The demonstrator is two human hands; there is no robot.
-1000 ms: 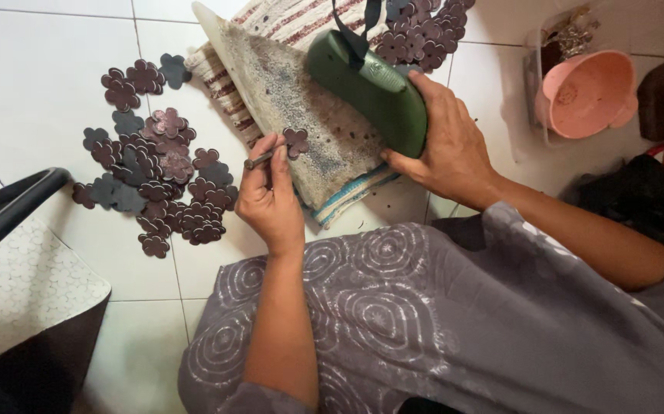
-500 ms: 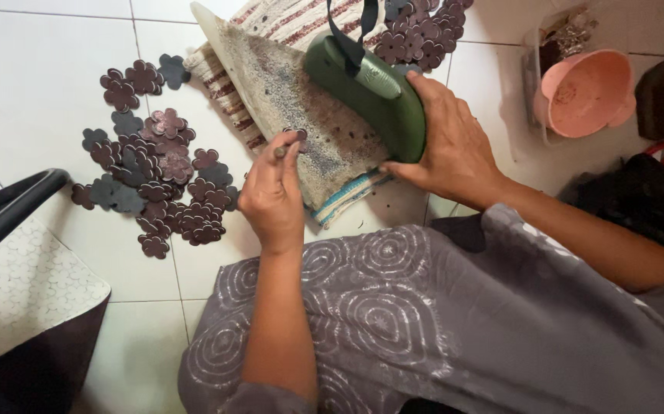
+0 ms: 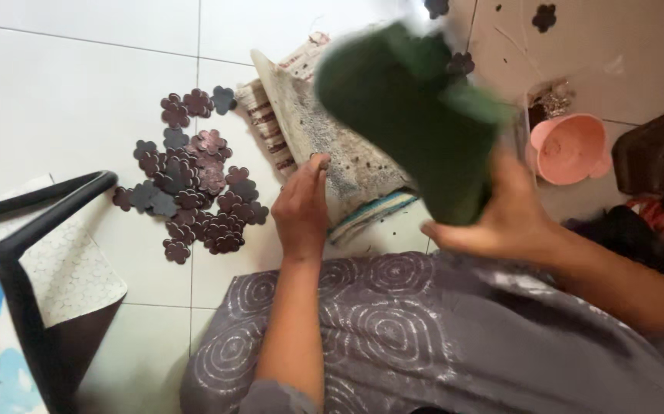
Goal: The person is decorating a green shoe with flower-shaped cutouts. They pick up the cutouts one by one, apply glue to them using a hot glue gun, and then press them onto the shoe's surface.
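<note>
Iron (image 3: 416,115), green & blurred, up at 12 o'clock gripped in right hand (image 3: 501,218), while left hand (image 3: 303,211), fingers closed, presses on grey padded board (image 3: 347,153) w/ dark flower cutouts (image 3: 194,192) piled at 9 o'clock.

Glossy floor tiles (image 3: 79,92); speckled rough board (image 3: 347,153).

One head-worn camera looks steeply down, close over lap, hands and tiled floor (image 3: 79,100).
</note>
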